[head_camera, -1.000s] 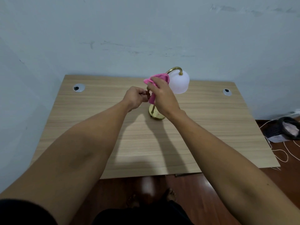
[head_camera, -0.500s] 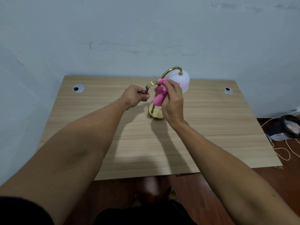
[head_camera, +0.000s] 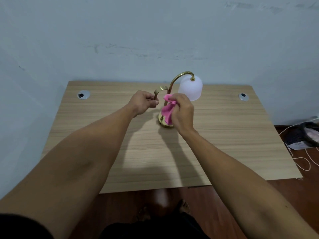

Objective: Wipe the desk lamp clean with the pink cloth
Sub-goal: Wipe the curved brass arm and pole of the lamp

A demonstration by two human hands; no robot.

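Standing on the bench [head_camera: 224,135]: lamp [head_camera: 190,88], brass base mid-bench. Left hand [head_camera: 143,103] is pinching the short brass loop. Right hand [head_camera: 181,112] is clutching the cloth [head_camera: 167,110] against the stem.

Bare forearms, left grip [head_camera: 143,102], right grip [head_camera: 182,112], black sleeve [head_camera: 20,226] edge, dark shorts [head_camera: 151,230]

**A pale wall, a wooden desk, a dark floor**

We are looking at a light wood-grain desk [head_camera: 233,135] standing against a scuffed, pale blue-grey wall [head_camera: 155,31]. Two round cable grommets [head_camera: 83,95] are sitting near its back corners. Reddish-brown floor [head_camera: 293,187] is showing at the right, where white cords [head_camera: 303,161] are trailing beside a dark bundle [head_camera: 303,135].
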